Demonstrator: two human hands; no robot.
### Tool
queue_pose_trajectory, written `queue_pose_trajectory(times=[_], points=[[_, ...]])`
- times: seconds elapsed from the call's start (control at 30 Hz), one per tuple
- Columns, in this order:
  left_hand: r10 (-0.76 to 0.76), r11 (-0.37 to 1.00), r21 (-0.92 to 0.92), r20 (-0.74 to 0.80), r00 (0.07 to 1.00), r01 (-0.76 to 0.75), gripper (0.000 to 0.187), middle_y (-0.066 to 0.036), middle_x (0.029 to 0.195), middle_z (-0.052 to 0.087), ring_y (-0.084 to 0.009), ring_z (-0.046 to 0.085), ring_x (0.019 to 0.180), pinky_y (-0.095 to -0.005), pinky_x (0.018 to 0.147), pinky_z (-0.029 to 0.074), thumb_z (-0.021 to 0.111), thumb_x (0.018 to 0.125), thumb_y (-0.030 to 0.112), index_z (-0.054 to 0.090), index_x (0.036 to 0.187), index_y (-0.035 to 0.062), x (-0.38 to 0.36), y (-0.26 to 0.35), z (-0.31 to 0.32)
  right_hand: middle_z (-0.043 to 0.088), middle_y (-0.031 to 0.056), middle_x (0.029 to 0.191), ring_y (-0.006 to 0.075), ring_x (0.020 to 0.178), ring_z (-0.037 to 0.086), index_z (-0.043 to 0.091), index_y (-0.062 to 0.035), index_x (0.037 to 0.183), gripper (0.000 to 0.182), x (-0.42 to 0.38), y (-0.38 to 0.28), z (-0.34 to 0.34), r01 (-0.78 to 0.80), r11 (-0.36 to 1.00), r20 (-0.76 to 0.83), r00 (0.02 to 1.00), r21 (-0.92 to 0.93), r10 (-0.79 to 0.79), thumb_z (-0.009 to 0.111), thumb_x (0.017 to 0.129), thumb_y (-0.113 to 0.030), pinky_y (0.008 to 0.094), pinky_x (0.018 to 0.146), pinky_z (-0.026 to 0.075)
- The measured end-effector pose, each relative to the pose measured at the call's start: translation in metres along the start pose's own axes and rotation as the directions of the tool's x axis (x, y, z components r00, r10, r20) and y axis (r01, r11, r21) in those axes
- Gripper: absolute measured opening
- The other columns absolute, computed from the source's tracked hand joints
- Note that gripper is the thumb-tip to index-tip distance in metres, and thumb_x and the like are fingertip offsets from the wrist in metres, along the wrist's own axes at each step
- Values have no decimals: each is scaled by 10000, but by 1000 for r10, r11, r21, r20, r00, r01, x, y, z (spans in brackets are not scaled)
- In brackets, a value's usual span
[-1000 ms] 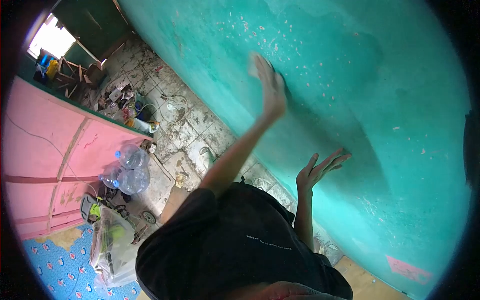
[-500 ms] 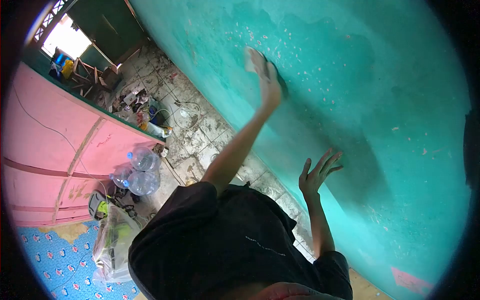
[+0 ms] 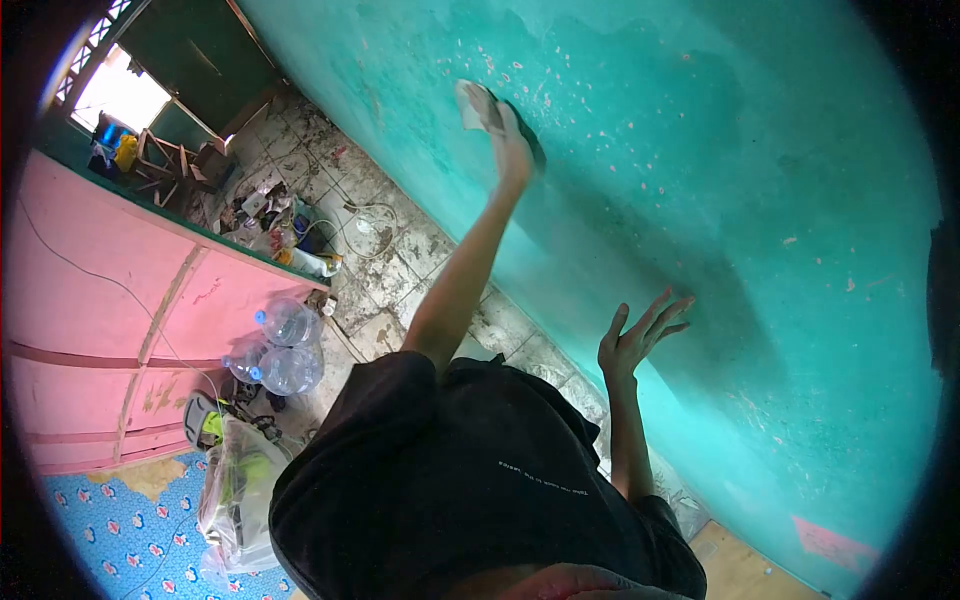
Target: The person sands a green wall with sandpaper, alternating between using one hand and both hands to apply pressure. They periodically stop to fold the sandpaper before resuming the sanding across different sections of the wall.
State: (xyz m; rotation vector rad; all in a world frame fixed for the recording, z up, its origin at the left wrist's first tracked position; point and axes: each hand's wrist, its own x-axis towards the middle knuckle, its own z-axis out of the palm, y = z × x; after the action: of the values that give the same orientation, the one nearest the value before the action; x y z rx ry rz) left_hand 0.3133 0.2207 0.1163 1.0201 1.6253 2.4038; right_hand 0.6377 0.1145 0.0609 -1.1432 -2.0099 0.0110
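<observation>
My left hand (image 3: 512,152), fingers nearly straight, pins a pale pad (image 3: 469,106), which chipped teal wall (image 3: 600,180) could snag loose; right hand (image 3: 626,350) spread, empty.

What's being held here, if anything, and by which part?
A pale, flat piece, by the side that lies under the left hand; the opposite edge shows.

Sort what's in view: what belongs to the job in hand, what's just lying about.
Likely the job:
pale, flat pad or cloth in left hand
turquoise painted wall

Seemingly lying about:
three clear, blue-capped plastic jugs
translucent plastic bag
</observation>
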Motion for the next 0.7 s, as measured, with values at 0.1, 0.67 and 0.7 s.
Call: queue_pose_trajectory(times=[0.1, 0.67, 0.7], points=[[36, 994, 98, 150, 988, -51, 690, -180, 1658, -126, -321, -117, 1532, -444, 1228, -39, 317, 1088, 316, -39, 1569, -30, -90, 29, 18, -70, 310, 1623, 451, 1517, -74, 105, -7, 1586, 720, 13, -5, -1, 2, 1000, -68, 998, -3, -2, 470, 1031, -286, 693, 1121, -87], [21, 991, 125, 261, 965, -55, 702, -198, 1652, -132, -352, -130, 1525, -452, 1228, -22, 304, 1092, 352, -63, 1572, -4, -82, 17, 0, -66, 292, 1632, 442, 1519, -78, 108, -7, 1586, 708, 17, -17, 1, -54, 996, -51, 997, 67, 58, 453, 1033, -284, 686, 1120, -99], [20, 990, 132, 229, 973, -52, 696, -207, 1649, -132, -370, -133, 1521, -474, 1224, -32, 299, 1091, 342, -63, 1571, -8, -47, 15, -12, -64, 290, 1633, 442, 1519, -78, 111, -7, 1586, 706, 18, -18, 2, -54, 996, -45, 997, 76, 58, 450, 1034, -288, 685, 1121, -100]])
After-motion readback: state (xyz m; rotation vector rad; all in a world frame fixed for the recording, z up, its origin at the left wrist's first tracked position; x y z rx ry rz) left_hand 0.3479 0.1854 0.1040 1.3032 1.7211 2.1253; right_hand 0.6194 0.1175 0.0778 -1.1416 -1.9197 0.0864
